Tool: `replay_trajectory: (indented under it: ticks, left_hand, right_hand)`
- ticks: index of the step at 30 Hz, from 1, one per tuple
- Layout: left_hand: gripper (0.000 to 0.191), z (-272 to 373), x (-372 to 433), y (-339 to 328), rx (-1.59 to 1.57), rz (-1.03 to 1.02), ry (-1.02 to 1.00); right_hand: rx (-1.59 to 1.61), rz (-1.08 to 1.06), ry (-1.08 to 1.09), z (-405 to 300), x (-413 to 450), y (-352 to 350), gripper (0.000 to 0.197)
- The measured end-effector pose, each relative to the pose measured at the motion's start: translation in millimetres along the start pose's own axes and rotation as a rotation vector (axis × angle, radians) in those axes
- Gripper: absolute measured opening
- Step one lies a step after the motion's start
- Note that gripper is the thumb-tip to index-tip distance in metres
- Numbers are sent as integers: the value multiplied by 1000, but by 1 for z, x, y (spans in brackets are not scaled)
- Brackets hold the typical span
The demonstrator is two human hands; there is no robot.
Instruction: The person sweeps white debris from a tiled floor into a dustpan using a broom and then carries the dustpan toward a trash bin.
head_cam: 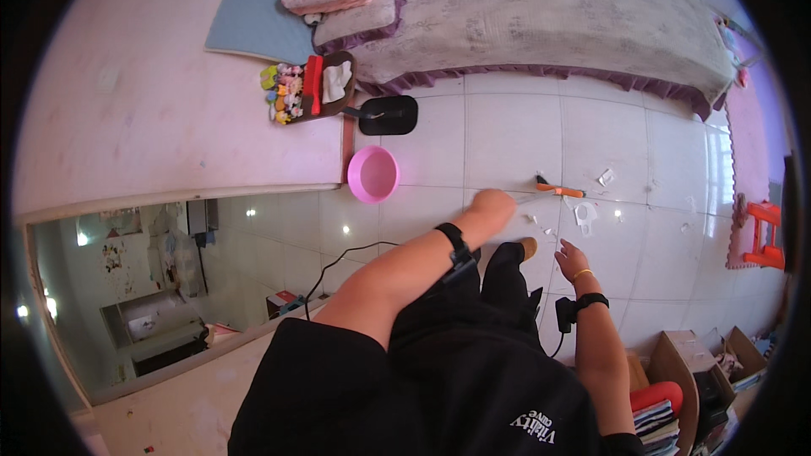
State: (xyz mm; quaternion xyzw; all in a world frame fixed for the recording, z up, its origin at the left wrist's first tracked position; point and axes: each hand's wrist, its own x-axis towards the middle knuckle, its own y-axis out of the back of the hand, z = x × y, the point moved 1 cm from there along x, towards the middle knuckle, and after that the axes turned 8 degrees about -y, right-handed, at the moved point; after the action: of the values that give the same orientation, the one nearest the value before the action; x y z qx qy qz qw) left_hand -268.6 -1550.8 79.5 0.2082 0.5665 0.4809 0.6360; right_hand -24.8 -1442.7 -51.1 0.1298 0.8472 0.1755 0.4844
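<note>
My left hand (493,210) is closed in a fist, slightly blurred, around a thin pale stick. The stick runs from the fist to an orange-and-black broom head (560,190) on the tiled floor. My right hand (572,259) is empty, its fingers apart, to the right of my brown shoe (529,248). White scraps (584,216) lie on the tiles between the broom head and my right hand, with smaller bits beside them. Another crumpled white scrap (606,177) lies beyond the broom head's right end.
A pink basin (374,175) stands near the wall corner, beside a black stand base (388,115) under a tray of toys. The bed (545,12) fills the far side. A red-orange stool (765,234) stands at right on a foam mat; shelves (684,354) are at lower right. A black cable crosses lower left.
</note>
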Motion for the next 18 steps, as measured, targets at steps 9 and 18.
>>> replay_trajectory:
  ticks: [9, 18]
  left_hand:
    - [16, -6, 25, 41, 246, 225, 30]
    - [16, 60, 118, -19, 328, 44, -116]
  right_hand:
    - [25, 57, -62, 35, -17, -11, 52]
    - [132, 75, -188, 68, -50, -18, 53]
